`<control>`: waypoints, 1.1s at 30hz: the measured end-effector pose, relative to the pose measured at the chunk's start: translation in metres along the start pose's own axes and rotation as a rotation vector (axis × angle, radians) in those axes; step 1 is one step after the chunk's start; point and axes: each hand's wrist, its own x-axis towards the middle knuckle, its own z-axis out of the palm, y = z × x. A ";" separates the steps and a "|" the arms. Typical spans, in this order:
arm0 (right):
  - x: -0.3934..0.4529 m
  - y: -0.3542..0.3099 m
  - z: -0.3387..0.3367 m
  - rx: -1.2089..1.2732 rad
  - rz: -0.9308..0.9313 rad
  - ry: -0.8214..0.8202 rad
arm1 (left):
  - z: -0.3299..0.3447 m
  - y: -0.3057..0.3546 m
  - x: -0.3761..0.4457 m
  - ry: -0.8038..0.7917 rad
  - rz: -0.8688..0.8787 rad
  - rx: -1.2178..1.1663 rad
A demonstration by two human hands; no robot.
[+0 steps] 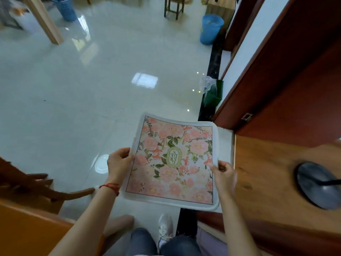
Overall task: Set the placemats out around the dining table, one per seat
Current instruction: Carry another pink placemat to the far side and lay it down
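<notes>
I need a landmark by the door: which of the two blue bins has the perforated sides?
The blue bin at far top left, beside the pale wooden post; its wall shows a grid of holes. The other blue bin, right by the doorway, is smooth-sided.

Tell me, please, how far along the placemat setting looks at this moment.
Nothing looks laid yet: no placemat lies on any surface in view. In hand: the left hand and right hand grip the floral placemats by opposite edges, above the floor. Left: carrying them to the dining table, which I cannot identify here, and setting one per seat.
</notes>
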 end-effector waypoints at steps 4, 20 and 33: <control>0.018 0.003 -0.012 0.005 0.036 0.028 | 0.021 0.016 0.006 -0.052 0.042 0.009; 0.114 -0.076 0.052 0.066 0.016 -0.034 | 0.044 0.076 0.116 -0.041 0.000 -0.034; 0.210 -0.211 0.183 -0.060 -0.214 -0.217 | 0.009 0.119 0.251 0.211 -0.085 -0.197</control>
